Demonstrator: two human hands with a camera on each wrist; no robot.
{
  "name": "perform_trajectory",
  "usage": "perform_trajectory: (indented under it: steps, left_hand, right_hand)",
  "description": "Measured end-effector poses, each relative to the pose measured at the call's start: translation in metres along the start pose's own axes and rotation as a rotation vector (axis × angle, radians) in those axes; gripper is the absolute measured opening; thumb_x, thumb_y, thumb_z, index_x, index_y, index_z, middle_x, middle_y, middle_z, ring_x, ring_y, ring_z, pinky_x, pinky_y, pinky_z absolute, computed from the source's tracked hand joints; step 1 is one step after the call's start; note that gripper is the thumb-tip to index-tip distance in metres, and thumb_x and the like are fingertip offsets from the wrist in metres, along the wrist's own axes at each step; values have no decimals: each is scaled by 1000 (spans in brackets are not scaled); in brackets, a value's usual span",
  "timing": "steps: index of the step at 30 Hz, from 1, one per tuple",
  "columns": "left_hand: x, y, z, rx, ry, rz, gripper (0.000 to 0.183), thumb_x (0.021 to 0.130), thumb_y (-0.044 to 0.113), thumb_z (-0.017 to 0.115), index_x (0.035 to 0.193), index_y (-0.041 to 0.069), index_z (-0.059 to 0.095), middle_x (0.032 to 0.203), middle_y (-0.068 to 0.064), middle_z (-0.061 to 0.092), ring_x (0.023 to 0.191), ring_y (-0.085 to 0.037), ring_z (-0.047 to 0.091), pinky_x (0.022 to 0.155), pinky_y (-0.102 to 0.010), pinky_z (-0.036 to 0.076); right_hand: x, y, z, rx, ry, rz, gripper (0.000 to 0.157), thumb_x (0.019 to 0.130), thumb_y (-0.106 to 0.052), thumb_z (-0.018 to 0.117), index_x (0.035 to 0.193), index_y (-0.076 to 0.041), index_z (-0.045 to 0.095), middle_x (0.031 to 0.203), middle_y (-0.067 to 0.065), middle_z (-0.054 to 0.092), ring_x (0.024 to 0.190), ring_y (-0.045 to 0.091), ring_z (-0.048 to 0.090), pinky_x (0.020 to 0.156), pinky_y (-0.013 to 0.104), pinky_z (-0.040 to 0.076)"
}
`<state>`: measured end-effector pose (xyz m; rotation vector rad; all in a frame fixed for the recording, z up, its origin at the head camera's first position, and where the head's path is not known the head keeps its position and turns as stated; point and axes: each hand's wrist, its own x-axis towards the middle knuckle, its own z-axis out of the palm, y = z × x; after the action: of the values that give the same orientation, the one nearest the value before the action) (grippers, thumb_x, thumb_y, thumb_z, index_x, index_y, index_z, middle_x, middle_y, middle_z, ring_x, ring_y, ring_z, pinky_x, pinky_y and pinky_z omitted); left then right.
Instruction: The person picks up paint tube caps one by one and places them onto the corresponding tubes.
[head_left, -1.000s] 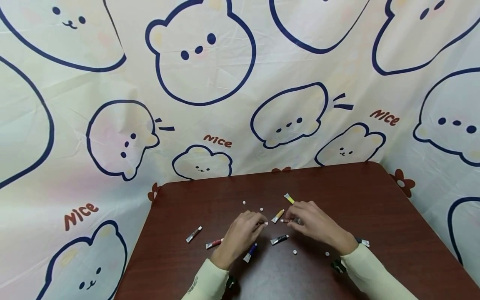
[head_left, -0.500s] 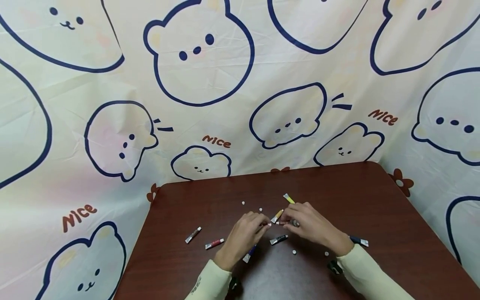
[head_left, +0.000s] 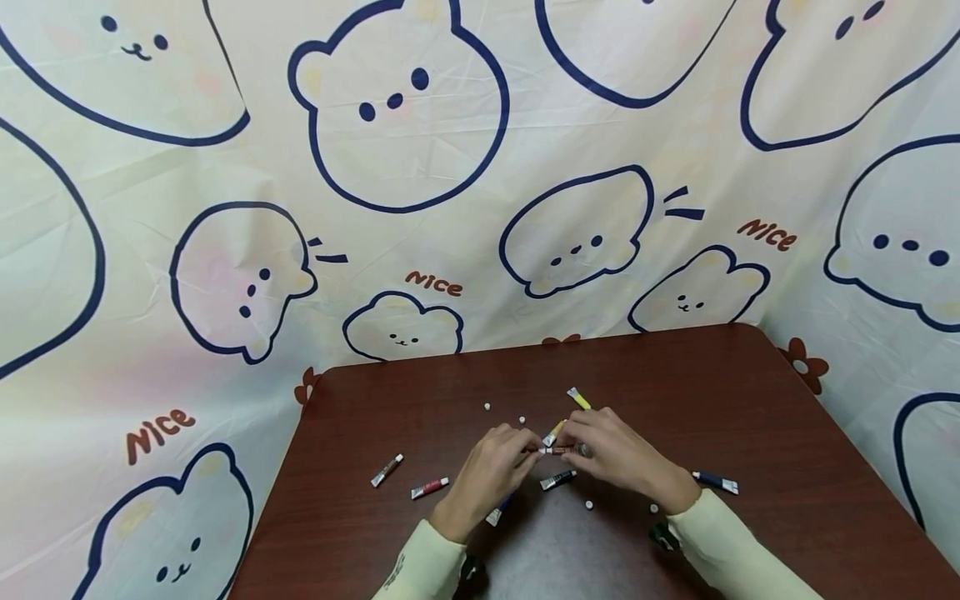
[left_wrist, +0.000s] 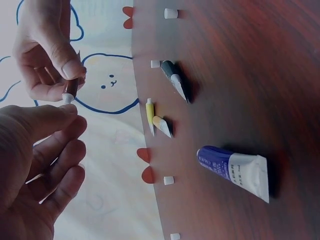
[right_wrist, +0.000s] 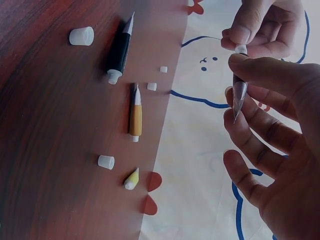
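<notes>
A small brown paint tube (left_wrist: 70,89) lies between the thumb and fingers of my right hand (head_left: 621,457), above the table. Its crimped silver end points back toward my right palm in the right wrist view. At the tube's nozzle end, my left hand (head_left: 487,473) pinches a small white cap (right_wrist: 241,49); cap and nozzle meet, though I cannot tell whether the thread is engaged. Just beyond the hands lies an ochre tube (right_wrist: 135,117), and a yellow tube (head_left: 577,397) is farther back. Nearer me are a black tube (head_left: 558,480) and a blue tube (left_wrist: 235,170), partly under my left wrist.
On the brown table (head_left: 337,533), a red tube (head_left: 429,488) and another brownish tube (head_left: 387,470) lie at left, a dark blue tube (head_left: 716,482) at right. Several loose white caps (head_left: 589,505) are scattered about. A patterned cloth (head_left: 405,250) hangs behind.
My right hand has moved left with the brown tube, and my left hand slightly right with the cap. Tube and cap, apart before, now meet. The loose tubes have stayed put.
</notes>
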<state>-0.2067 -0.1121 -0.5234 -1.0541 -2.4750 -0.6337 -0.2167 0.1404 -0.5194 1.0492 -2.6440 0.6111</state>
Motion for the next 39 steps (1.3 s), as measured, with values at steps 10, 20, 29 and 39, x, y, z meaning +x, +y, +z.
perform_trajectory:
  steps: [10,20,29,39]
  left_hand:
    - [-1,2,3,13,-12,5,13,97,19,86,107,19,77,96,11,79,84,-6,63,75,-26,52]
    - [-2,2,4,33,3,23,17,95,20,87,106,20,74,91,11,77,80,-7,62,75,-28,49]
    - [-1,1,3,-7,-3,38,18,97,17,85,109,19,72,98,10,75,88,-8,65,82,-31,50]
    - [-1,1,7,-58,13,35,15,99,17,83,110,19,72,99,9,76,88,-9,67,86,-33,51]
  right_hand:
    - [0,0,5,-23,22,-32,20,90,-22,91,102,-29,76,97,-17,67,85,1,61,84,39,51]
    - [0,-1,7,-17,8,-47,19,91,-21,91,103,-26,77,100,-14,70,89,4,63,85,38,50]
    - [3,-1,3,27,-26,-25,14,96,-24,87,105,-26,76,105,-14,72,91,3,62,85,35,47]
    - [2,2,2,53,-16,-16,15,97,-22,84,106,-27,74,100,-17,68,85,0,59,84,35,47]
